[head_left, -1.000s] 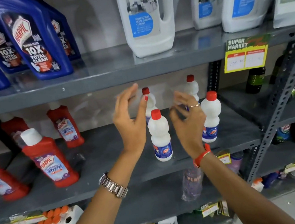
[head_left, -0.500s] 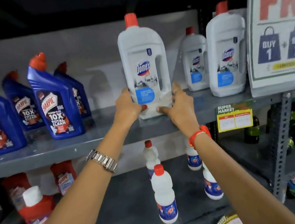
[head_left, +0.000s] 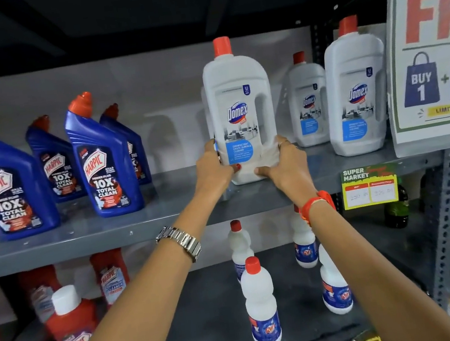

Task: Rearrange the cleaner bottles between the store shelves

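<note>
Both hands form the grip: the left hand (head_left: 213,169) and right hand (head_left: 285,166) clasp the lower sides of a tall white plastic Domex cleaner bottle with a red cap (head_left: 239,104). The bottle stands upright on the grey metal upper shelf (head_left: 138,220), between blue Harpic bottles (head_left: 103,164) and two more white Domex bottles (head_left: 356,94). Small white red-capped bottles (head_left: 260,304) stand on the shelf below.

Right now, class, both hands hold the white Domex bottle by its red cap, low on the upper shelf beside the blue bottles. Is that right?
Not quite. The head view shows the left hand and right hand holding the white Domex bottle near its base, not its red cap. It does stand on the upper shelf, right of the blue bottles.
</note>
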`<state>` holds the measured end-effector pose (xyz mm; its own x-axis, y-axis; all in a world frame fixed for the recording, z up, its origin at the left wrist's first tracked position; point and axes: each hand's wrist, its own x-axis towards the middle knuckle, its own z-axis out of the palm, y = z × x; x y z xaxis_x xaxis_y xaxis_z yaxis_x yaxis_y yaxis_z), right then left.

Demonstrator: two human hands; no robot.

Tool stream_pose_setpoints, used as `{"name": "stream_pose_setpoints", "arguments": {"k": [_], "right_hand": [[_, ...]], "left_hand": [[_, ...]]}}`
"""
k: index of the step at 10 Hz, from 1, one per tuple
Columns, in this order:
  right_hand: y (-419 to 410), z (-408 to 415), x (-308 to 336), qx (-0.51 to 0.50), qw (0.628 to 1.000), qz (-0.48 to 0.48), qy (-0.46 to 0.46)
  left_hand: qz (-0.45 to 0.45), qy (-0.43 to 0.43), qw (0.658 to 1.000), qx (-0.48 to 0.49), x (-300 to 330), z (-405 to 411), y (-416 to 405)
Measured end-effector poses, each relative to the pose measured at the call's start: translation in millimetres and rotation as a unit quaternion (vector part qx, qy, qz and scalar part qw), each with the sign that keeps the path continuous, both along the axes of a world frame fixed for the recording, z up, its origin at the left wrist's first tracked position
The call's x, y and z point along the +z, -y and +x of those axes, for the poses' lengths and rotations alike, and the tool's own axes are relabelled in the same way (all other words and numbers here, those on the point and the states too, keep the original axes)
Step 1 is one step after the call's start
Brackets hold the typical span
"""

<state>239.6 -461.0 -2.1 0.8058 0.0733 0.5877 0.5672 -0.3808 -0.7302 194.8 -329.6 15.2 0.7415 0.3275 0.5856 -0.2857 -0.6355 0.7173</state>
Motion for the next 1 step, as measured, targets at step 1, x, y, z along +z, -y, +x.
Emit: {"name": "stream_pose_setpoints", "arguments": {"k": [1], "right_hand": [[-5.3, -8.8, 4.3, -0.013, 0.998, 0.017, 0.054]], "left_hand": [[0.071, 0.078, 0.993, 0.049, 0.4, -12.2, -5.3]]}}
